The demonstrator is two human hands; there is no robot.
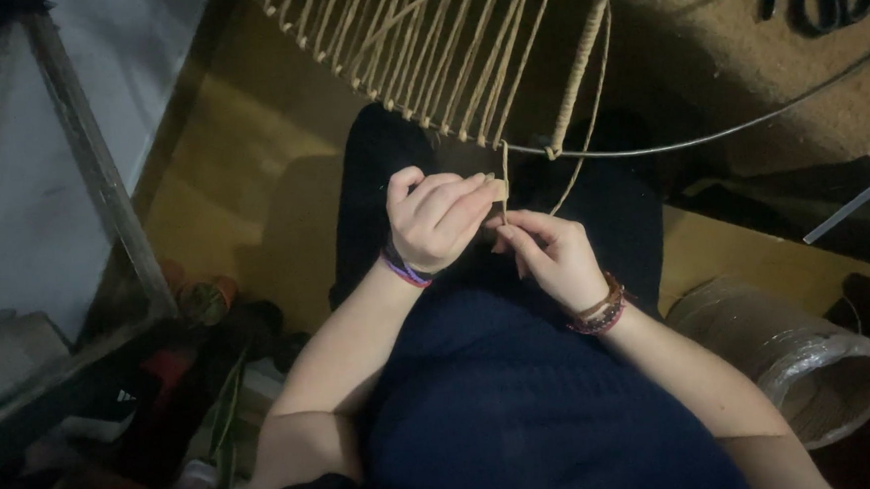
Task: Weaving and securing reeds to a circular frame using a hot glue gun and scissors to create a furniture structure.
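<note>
Between two hands [439, 219] [552, 256], one cord [503, 186]

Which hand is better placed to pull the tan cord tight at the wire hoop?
Probably the left hand: its fingers pinch the thin tan cord directly beneath the dark wire hoop. The right hand sits lower, fingertips near the cord's lower part, better suited to steadying.

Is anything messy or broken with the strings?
Nothing looks broken. The tan cords lie evenly on the wire ring. Only one loose cord hangs down, pinched by the left hand and right hand.
</note>
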